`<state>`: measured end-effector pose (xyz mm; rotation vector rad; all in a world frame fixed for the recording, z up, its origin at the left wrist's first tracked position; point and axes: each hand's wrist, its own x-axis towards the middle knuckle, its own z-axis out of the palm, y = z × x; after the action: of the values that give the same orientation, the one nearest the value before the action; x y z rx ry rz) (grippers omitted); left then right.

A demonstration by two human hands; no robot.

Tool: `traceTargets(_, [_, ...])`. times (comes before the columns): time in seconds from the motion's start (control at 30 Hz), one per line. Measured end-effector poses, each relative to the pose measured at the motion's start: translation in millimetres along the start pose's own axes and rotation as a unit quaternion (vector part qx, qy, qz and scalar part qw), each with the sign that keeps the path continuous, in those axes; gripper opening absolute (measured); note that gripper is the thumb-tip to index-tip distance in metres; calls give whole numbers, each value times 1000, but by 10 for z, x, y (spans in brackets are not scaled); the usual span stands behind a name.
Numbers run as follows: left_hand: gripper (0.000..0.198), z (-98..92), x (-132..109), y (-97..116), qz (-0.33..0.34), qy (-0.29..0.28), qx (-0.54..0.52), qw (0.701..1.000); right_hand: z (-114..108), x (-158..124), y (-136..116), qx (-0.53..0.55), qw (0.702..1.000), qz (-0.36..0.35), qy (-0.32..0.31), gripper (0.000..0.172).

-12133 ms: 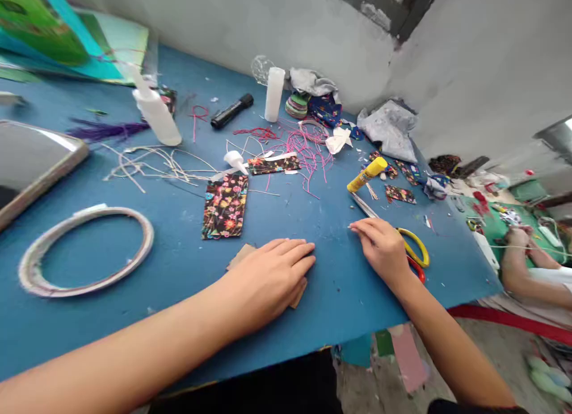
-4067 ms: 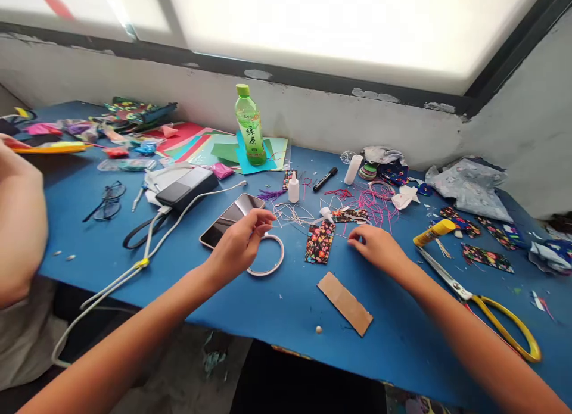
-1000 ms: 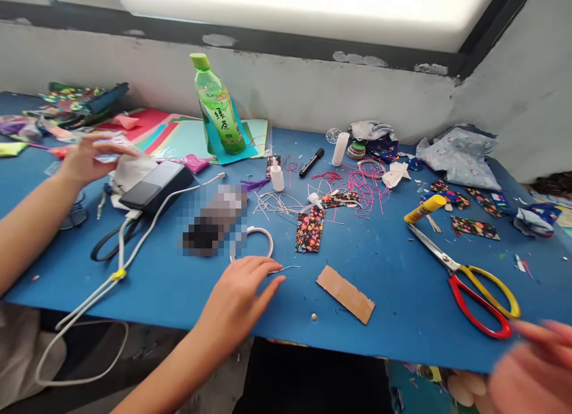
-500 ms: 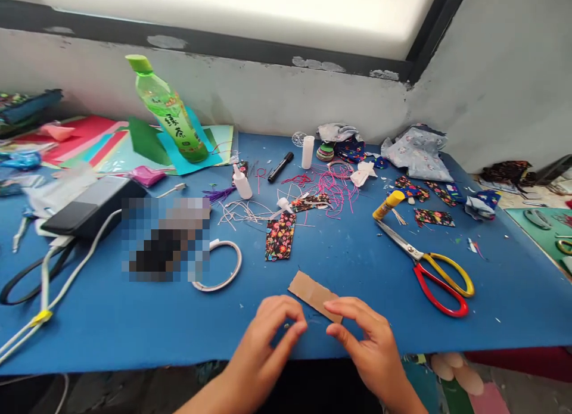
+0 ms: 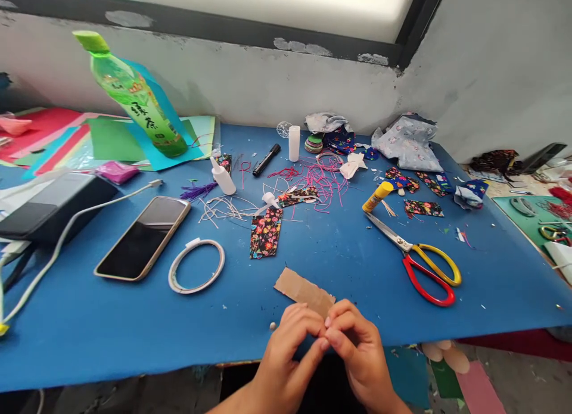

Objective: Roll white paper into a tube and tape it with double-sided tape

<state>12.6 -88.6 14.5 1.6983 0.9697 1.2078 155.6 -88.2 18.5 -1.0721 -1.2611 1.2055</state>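
Both my hands meet at the near edge of the blue table [image 5: 134, 342], fingertips pinched together. My left hand [image 5: 290, 349] and my right hand [image 5: 360, 349] close on something too small to make out. Just beyond the fingertips lies a brown cardboard strip [image 5: 300, 286]. A tiny pale bead [image 5: 272, 326] rests on the table beside my left hand. Farther out lie a floral fabric piece [image 5: 266, 232] and a white tape ring [image 5: 196, 266].
Red and yellow scissors [image 5: 422, 264] and a yellow glue stick [image 5: 378, 196] lie to the right. A phone [image 5: 143, 236], a power bank [image 5: 49, 204] with a white cable and a green bottle [image 5: 134, 99] are at the left. Pink threads [image 5: 319, 177] and fabric scraps crowd the back.
My hands have drawn closer to me and their fingertips now touch in a pinch. The view has shifted right, so the bottle and phone sit farther left.
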Motion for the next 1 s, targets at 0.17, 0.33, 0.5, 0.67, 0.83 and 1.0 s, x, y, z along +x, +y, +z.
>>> traceTargets(0.17, [14, 44, 47, 25, -45, -26, -32, 998, -13, -77, 16, 21, 1000, -3, 11, 11])
traceTargets(0.33, [8, -96, 123, 80, -38, -74, 16, 996, -360, 23, -131, -9, 997, -36, 69, 16])
traceTargets(0.5, [13, -325, 331, 0, 39, -125, 134, 982, -911, 485, -211, -464, 882, -83, -14, 13])
traceTargets(0.67, [13, -381, 602, -320, 136, -165, 209, 954, -1016, 746, -34, -603, 781, -151, -48, 22])
traceTargets(0.83, [14, -432, 644, -456, 88, -167, 141, 972, -963, 672, 18, -645, 745, -166, -34, 18])
traceTargets(1.0, [14, -516, 611, -429, 37, -169, 115, 978, -961, 635, 13, -689, 700, -179, -60, 22])
